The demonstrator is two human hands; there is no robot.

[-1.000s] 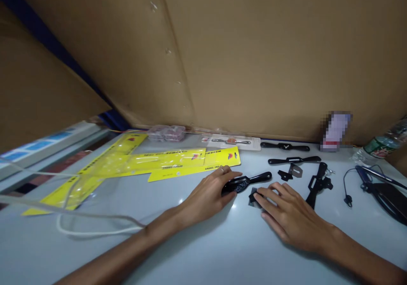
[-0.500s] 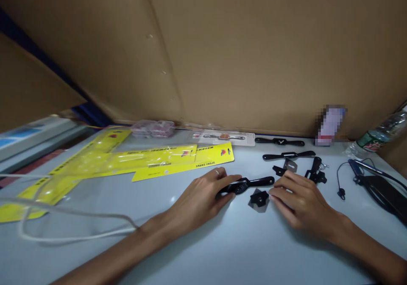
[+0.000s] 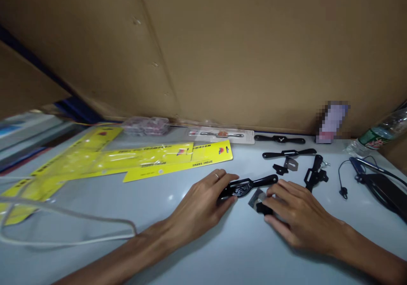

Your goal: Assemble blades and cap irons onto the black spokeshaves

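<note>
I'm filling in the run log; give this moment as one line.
left hand: holds spokeshave; right hand: touches black plate; blade: beside plate; yellow cards: beyond left hand

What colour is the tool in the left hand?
The tool is black, clearest in the head view.

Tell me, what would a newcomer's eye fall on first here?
Probably the bright yellow cards, which overlap across the left side of the pale table. Next come the two bare hands near the middle: the left hand holds one end of a glossy black tool, and the right hand has its fingers at a small black piece. Far right, a clear bottle shows a green label.
</note>
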